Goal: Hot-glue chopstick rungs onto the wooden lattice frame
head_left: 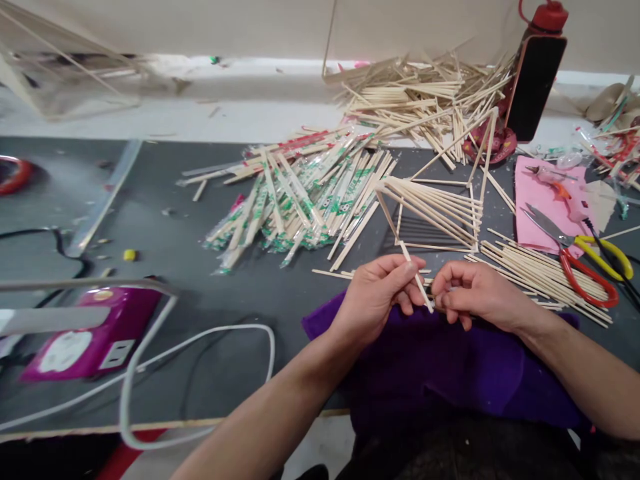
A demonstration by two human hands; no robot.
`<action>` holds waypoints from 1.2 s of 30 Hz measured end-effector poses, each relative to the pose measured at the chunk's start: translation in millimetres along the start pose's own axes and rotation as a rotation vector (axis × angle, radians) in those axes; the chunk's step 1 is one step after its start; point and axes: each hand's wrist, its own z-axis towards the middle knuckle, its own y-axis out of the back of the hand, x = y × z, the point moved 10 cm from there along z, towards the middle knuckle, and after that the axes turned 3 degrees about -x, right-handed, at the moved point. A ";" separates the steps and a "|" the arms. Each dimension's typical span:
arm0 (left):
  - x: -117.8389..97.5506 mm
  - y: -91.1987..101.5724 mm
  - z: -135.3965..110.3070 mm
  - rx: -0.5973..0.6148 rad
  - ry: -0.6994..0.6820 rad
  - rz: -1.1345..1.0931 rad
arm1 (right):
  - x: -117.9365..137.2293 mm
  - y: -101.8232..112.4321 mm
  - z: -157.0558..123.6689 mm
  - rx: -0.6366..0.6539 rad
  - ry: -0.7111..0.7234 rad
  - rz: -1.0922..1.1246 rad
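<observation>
My left hand (385, 287) is closed on a short wooden stick (416, 277), pinched between thumb and fingers and slanting down to the right. Close beside its lower end is my right hand (465, 293), fingers curled together; whatever they pinch is hidden or too small to make out. Just beyond both hands a frame of wooden sticks (435, 207) stands on the grey table (210, 293), its slanted top laid with parallel sticks. Loose bare sticks (545, 270) lie to the right. A purple cloth (450, 367) covers my lap and the table edge.
Wrapped chopsticks (300, 200) are piled left of the frame, with a larger stick heap (420, 93) behind. Scissors (565, 247) rest partly on a pink cloth (530, 200). A phone (535, 87) leans on a red-capped bottle (550, 17). At left are a purple box (100, 333) and white cable (210, 333).
</observation>
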 end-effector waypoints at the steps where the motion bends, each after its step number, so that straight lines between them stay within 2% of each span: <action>1: -1.2 0.2 -0.3 -0.007 -0.014 0.008 | -0.5 -1.5 -0.1 0.010 -0.005 0.003; 6: -5.2 2.4 -2.0 -0.048 -0.063 0.069 | -1.4 -10.0 -1.6 0.088 -0.003 -0.026; 11: -7.1 2.2 -4.4 -0.077 -0.101 0.139 | -3.1 -4.6 -2.1 0.024 0.012 -0.199; 13: -8.3 2.3 -5.7 -0.085 -0.125 0.175 | 3.4 -1.2 -2.0 -0.032 0.090 -0.358; 17: -10.8 0.9 -8.8 -0.071 -0.168 0.232 | 31.5 -1.6 -6.4 -0.171 0.400 -0.707; 20: -15.6 -0.8 -12.1 -0.059 -0.221 0.258 | 44.5 -5.8 -11.4 -0.235 0.566 -0.826; 22: -18.4 -1.7 -14.2 -0.058 -0.249 0.273 | 47.6 -5.8 -13.1 -0.255 0.593 -0.835; 24: -19.4 -2.1 -15.6 -0.059 -0.259 0.281 | 44.2 -2.6 -11.4 -0.234 0.524 -0.764; 29: -20.6 -4.0 -16.7 -0.019 -0.281 0.248 | 8.9 1.0 -2.3 -0.053 0.103 -0.326; 32: -20.8 -3.6 -16.5 0.013 -0.300 0.217 | 0.9 -2.5 -0.8 -0.004 0.023 -0.169; 36: -25.1 -4.2 -19.4 0.054 -0.352 0.199 | -3.5 -7.2 0.6 0.022 -0.013 -0.086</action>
